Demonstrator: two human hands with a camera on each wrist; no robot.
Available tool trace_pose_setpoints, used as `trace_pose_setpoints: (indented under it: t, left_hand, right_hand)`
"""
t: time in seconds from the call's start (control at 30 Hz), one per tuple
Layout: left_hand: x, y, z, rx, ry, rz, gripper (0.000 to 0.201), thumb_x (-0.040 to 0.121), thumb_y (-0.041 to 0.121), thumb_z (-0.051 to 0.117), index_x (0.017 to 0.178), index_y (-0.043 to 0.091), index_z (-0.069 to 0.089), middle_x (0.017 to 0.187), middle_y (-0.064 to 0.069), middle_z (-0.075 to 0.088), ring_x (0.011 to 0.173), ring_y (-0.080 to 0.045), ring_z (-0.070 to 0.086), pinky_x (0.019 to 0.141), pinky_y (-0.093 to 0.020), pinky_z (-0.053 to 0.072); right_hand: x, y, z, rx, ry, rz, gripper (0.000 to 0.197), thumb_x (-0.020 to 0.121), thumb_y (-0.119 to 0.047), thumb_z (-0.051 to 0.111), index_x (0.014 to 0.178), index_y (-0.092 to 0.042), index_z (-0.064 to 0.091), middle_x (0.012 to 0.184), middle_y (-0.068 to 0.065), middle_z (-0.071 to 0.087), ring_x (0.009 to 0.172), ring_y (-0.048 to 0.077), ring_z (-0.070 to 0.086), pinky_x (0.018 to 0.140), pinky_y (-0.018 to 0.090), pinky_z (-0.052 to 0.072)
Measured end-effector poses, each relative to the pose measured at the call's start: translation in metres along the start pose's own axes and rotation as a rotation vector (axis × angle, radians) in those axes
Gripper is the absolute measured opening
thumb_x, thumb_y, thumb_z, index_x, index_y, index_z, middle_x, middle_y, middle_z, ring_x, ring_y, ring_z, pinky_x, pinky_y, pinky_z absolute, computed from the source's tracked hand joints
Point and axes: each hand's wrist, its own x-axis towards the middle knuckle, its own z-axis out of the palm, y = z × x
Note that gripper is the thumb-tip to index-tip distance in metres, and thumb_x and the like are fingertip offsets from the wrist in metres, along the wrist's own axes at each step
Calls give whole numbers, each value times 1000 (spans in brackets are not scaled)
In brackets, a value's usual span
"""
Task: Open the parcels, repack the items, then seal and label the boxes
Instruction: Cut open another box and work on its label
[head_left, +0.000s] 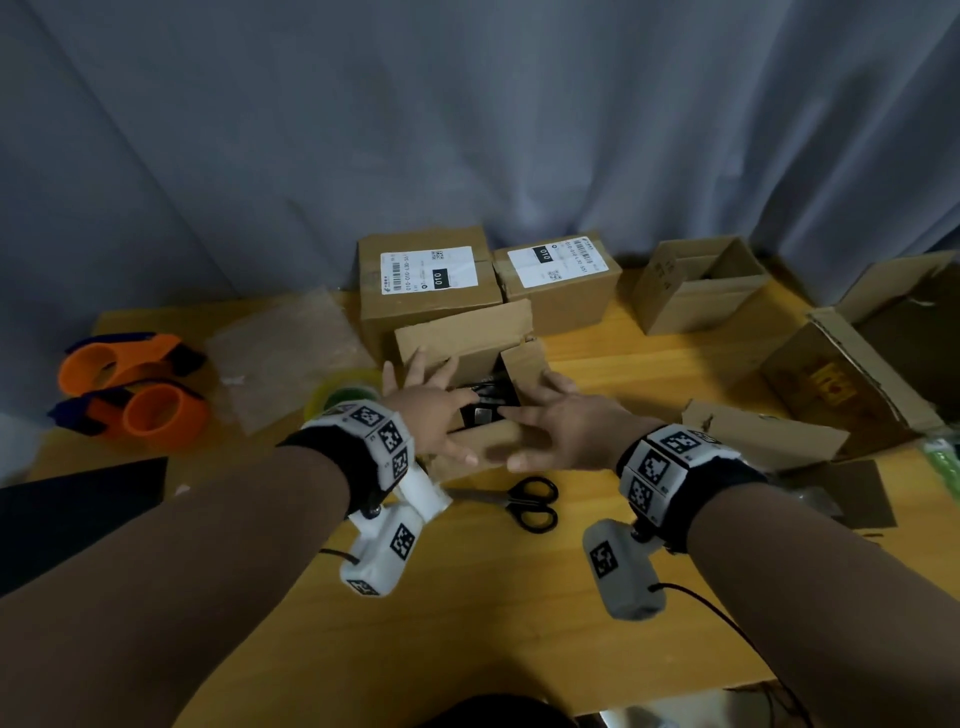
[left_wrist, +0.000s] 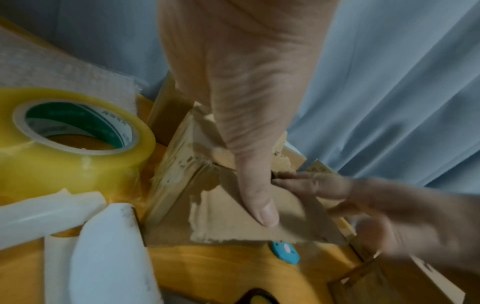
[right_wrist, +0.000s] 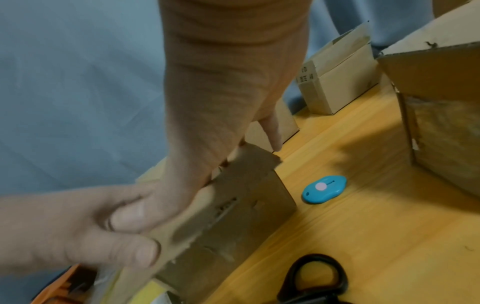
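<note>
A small open cardboard box (head_left: 483, 441) stands at the middle of the wooden table (head_left: 519, 623), with a dark item (head_left: 483, 413) inside. Its far flap (head_left: 462, 332) and right flap (head_left: 524, 364) stand up. My left hand (head_left: 431, 410) lies flat across the box's left side, its thumb (left_wrist: 259, 205) straight on the near flap (left_wrist: 233, 222). My right hand (head_left: 556, 421) reaches over the right side with fingers spread. In the right wrist view the right hand (right_wrist: 221, 92) meets the left hand (right_wrist: 78, 226) at the flap edge.
Two sealed labelled boxes (head_left: 431, 291) (head_left: 561, 280) stand behind. Open boxes (head_left: 696, 291) (head_left: 841, 384) are at the right. Black scissors (head_left: 530, 504) and a blue cutter (right_wrist: 324, 189) lie near the box. A yellow tape roll (left_wrist: 72, 139), bubble wrap (head_left: 285, 358) and orange dispensers (head_left: 124, 358) are at the left.
</note>
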Motion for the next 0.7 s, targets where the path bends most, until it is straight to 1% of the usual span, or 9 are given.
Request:
trace_pose_setpoints:
  t: [0.1, 0.2, 0.27, 0.4, 0.47, 0.53, 0.6, 0.63, 0.7]
  left_hand:
    - [-1, 6, 2, 140, 23, -45, 83, 74, 72, 56, 144, 34, 32, 159, -2, -13, 139, -38, -27, 106, -66, -14]
    - [-7, 13, -8, 372, 80, -14, 82, 78, 75, 46, 142, 25, 38, 159, -7, 6, 144, -35, -13, 109, -64, -13]
    - [-10, 12, -15, 526, 151, 54, 79, 82, 75, 38, 137, 20, 48, 154, -11, 26, 146, -31, 2, 113, -58, -11]
    - [-21, -7, -18, 545, 288, 87, 69, 88, 69, 31, 116, 15, 64, 130, -12, 56, 133, -31, 36, 116, -45, 13]
    - [-26, -13, -16, 527, 326, 62, 71, 88, 71, 27, 102, 13, 65, 114, -9, 64, 106, -24, 53, 99, -38, 32]
    - [-24, -18, -10, 464, 308, -4, 78, 87, 73, 22, 112, 9, 59, 126, -13, 57, 102, -21, 54, 86, -34, 38]
    - [-17, -19, -2, 413, 260, -58, 93, 84, 76, 23, 143, 5, 32, 155, -17, 21, 126, -30, 43, 94, -39, 41]
    - [-14, -18, 2, 393, 258, -65, 98, 82, 78, 25, 149, 7, 16, 158, -16, 2, 131, -33, 36, 98, -42, 39]
    - [-8, -15, 6, 354, 279, -68, 107, 78, 81, 32, 151, 10, -1, 157, -16, -16, 131, -34, 32, 100, -42, 37]
  right_hand:
    - [7, -4, -5, -24, 40, 71, 51, 97, -55, 32, 146, -40, 30, 161, -3, -6, 146, 26, -5, 114, 50, 20]
    - [14, -11, -8, -158, 29, 134, 51, 94, -46, 50, 143, -36, 37, 160, -1, -12, 144, 30, 3, 112, 52, 20]
    - [15, -15, -9, -183, 118, 121, 56, 89, -45, 58, 139, -28, 39, 160, 3, -3, 141, 30, 12, 110, 51, 24]
    - [3, -6, -19, -162, 330, 114, 63, 85, -53, 59, 134, -18, 41, 149, 10, 28, 134, 29, 29, 106, 45, 31]
    - [-2, 5, -21, -168, 348, 201, 66, 84, -62, 54, 130, -16, 44, 140, 9, 39, 129, 28, 35, 104, 43, 32]
    - [-4, 12, -16, -228, 359, 302, 77, 82, -72, 45, 131, -13, 44, 146, 12, 35, 134, 29, 30, 110, 45, 27]
    - [-2, 14, -9, -280, 380, 339, 87, 80, -77, 40, 134, -8, 42, 158, 16, 10, 145, 31, 10, 118, 49, 10]
    - [1, 14, -6, -276, 374, 324, 89, 81, -76, 40, 137, -7, 39, 159, 16, -3, 147, 30, -2, 119, 48, 3]
    - [8, 13, -3, -173, 303, 282, 91, 85, -69, 45, 147, -7, 22, 159, 12, -14, 146, 28, -15, 120, 44, 4]
